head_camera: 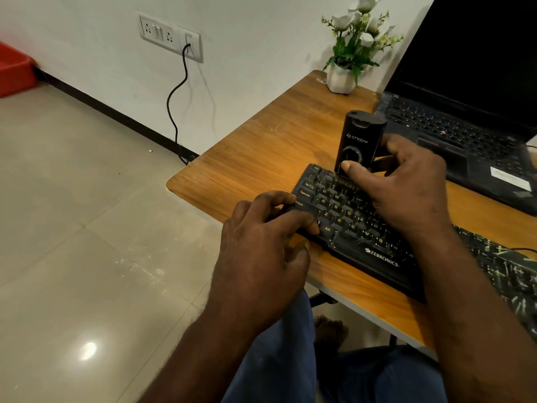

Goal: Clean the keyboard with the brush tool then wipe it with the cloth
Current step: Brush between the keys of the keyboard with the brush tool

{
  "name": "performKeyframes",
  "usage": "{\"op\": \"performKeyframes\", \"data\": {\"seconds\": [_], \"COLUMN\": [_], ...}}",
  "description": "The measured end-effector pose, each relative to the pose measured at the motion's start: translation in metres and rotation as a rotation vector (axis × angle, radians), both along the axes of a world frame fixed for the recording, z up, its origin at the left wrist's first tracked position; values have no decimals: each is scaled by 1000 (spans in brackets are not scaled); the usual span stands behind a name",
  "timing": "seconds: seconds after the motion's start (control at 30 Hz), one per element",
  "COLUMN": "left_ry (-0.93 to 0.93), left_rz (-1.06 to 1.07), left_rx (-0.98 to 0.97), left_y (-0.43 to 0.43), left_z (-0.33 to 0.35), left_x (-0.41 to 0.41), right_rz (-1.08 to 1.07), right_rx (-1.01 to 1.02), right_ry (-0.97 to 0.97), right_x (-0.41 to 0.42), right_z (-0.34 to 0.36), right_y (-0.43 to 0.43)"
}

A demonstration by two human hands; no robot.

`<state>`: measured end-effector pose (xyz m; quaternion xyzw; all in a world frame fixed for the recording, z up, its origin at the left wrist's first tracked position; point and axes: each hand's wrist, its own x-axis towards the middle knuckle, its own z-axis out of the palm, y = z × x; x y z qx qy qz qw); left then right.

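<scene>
A black Zebronics keyboard lies at an angle on the wooden table. My right hand grips a black brush tool upright, and its bristles touch the keys near the keyboard's top left corner. My left hand clamps the keyboard's near left corner, thumb on the bottom key row and fingers over the edge. A dark patterned cloth or mat lies at the right, under the keyboard's far end; I cannot tell which it is.
An open black laptop sits at the back right, close behind the brush. A white pot of artificial flowers stands at the table's far corner. A black cable hangs from the wall socket. Tiled floor spreads to the left.
</scene>
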<state>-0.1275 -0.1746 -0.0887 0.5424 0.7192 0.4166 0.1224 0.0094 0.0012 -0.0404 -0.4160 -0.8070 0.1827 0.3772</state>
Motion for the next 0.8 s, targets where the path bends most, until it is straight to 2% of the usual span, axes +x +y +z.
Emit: {"op": "performKeyframes", "data": {"seconds": [0.27, 0.5, 0.7, 0.8], "left_ry": [14, 13, 15, 18], "left_rz": [-4, 9, 5, 7], "left_rx": [-12, -5, 2, 1], "left_y": [0, 1, 1, 1], "left_z": [-1, -1, -1, -1], "left_x": [0, 0, 1, 1], "right_rz": [255, 48, 245, 193], "right_rx": [-11, 121, 31, 65], "right_ry": [-8, -29, 33, -19], "right_x": [-4, -8, -10, -16], "right_z": [0, -3, -1, -3], "right_y": [-9, -1, -11, -10]}}
